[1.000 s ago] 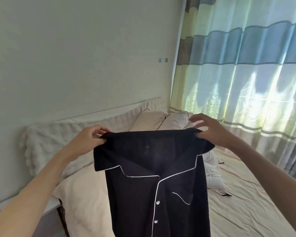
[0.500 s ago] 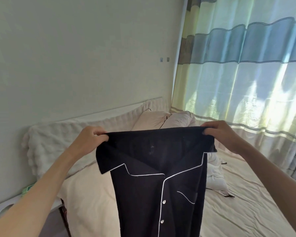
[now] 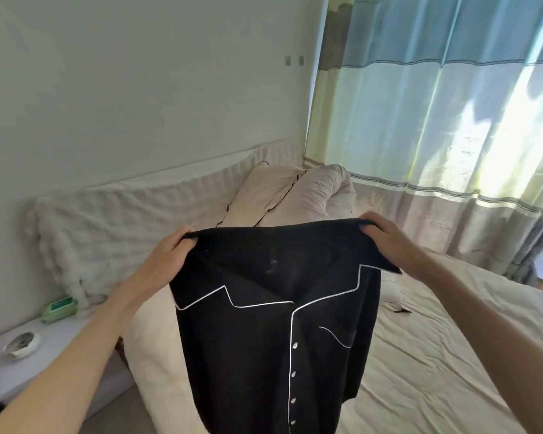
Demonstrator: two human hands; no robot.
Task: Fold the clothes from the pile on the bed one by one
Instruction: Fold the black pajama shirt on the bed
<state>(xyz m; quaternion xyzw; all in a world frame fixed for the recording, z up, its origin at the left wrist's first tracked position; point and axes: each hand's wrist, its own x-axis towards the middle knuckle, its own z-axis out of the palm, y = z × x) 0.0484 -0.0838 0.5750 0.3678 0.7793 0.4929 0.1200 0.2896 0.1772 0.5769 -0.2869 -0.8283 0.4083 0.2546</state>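
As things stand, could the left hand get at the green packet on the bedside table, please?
Probably not right away: the left hand grips the black shirt by its shoulder. The green packet lies uncovered beyond the left forearm, so once the hand lets go the way looks free.

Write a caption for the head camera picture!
Two hands, left hand and right hand, hold up a black white-piped button shirt.

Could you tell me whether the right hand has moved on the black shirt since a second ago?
Yes. The right hand, then open above the black shirt, has closed onto its top edge; against the pillows behind, it sits lower.
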